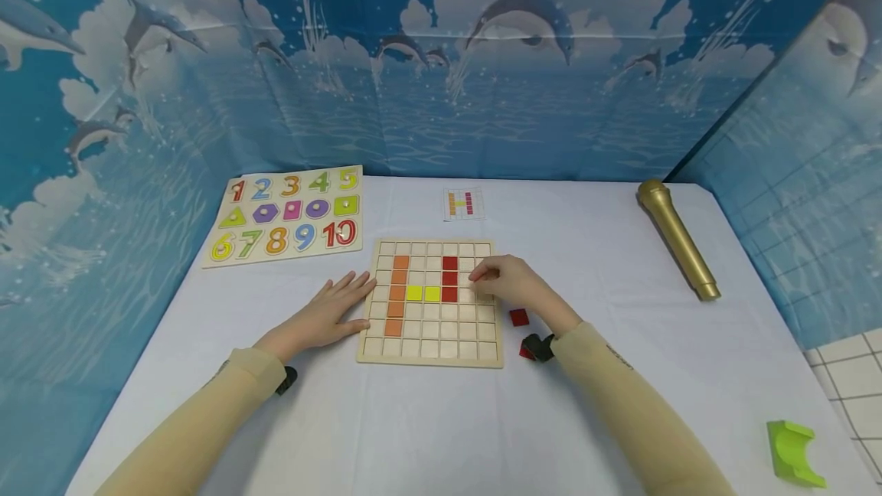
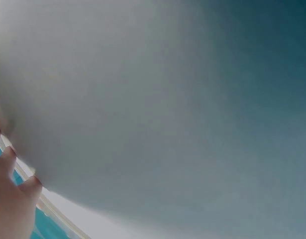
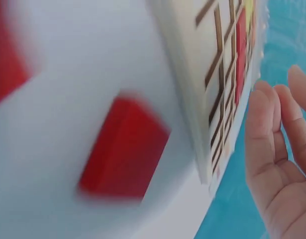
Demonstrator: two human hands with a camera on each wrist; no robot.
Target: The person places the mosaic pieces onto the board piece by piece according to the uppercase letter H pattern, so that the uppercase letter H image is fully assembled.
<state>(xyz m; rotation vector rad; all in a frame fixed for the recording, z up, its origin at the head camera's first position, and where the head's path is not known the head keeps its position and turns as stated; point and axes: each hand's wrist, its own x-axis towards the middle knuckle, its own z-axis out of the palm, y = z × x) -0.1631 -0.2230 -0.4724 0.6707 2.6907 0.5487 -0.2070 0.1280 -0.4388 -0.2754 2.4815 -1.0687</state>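
A wooden grid board (image 1: pixel 429 365) lies on the white table. On it several orange tiles (image 1: pixel 397 293) form a column at left, two yellow tiles (image 1: pixel 423 294) sit side by side, and three red tiles (image 1: pixel 449 279) make a column at right. My left hand (image 1: pixel 324 314) lies flat, its spread fingertips at the board's left edge. Over the right part of the board hovers my right hand (image 1: pixel 513 282), fingers loosely bent; in the right wrist view no tile shows between thumb and fingers. Beside the board lie loose red tiles (image 1: pixel 519 318), one partly hidden behind the wrist camera.
A small pattern card (image 1: pixel 465 204) lies behind the board. At back left is a number-and-shape puzzle (image 1: pixel 292 210). A gold microphone (image 1: pixel 678 239) lies at right, and a green curved block (image 1: pixel 792 453) at front right. Dolphin-print cloth (image 1: pixel 441 98) hangs behind the table.
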